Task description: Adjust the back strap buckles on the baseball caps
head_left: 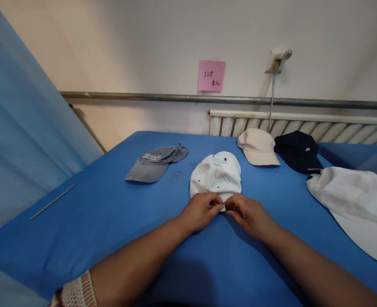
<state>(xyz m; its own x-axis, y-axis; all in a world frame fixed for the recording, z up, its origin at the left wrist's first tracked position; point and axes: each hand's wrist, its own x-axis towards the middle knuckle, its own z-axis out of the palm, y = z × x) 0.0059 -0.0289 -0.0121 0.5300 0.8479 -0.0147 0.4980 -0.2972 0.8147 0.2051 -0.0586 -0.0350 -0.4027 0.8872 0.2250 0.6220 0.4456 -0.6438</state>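
A white baseball cap (216, 175) with a small dark emblem lies on the blue-covered bed in front of me, its back strap toward me. My left hand (204, 209) pinches the strap (222, 208) at the cap's near edge. From the other side my right hand (244, 213) pinches the strap's end, where a small dark piece, perhaps the buckle, shows at the fingertips. The fingers hide most of the strap.
A grey cap (153, 164) lies to the left. Back right are a cream cap (260, 147) and a navy cap (298, 149), with a larger white cap (354, 196) nearer. A thin stick (52, 202) lies far left. A radiator (303, 125) lines the wall behind.
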